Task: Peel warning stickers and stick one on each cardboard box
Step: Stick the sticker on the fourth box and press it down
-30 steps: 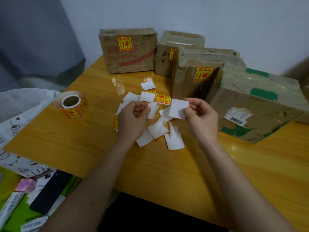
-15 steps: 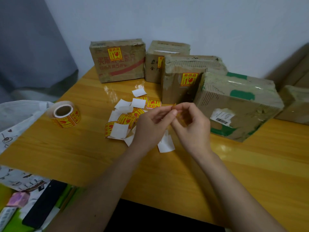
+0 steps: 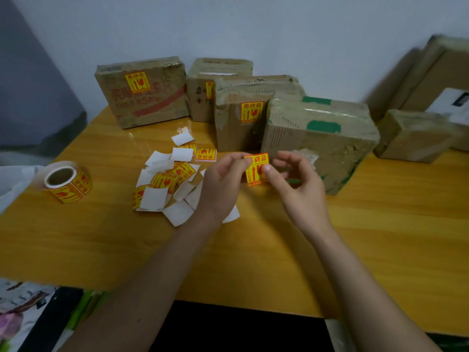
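A yellow and red warning sticker (image 3: 256, 166) is held upright between my two hands above the table. My left hand (image 3: 220, 184) pinches its upper left corner and my right hand (image 3: 295, 185) pinches its right edge. Right behind it stands a cardboard box with green tape (image 3: 327, 138) that shows no warning sticker. Three boxes further back each carry one: the left box (image 3: 142, 91), the middle rear box (image 3: 203, 97) and the box (image 3: 238, 115) beside the green-taped one. A sticker roll (image 3: 67, 181) lies at the left.
Cut stickers and white backing papers (image 3: 170, 184) are scattered on the wooden table (image 3: 380, 237) left of my hands. More cardboard boxes (image 3: 416, 134) sit at the far right. White printed cloth and dark items lie off the table's near left edge.
The white backing piece my right hand held is gone. Both hands came together and now hold a sticker with its printed face showing. The view shifted right, revealing more boxes.
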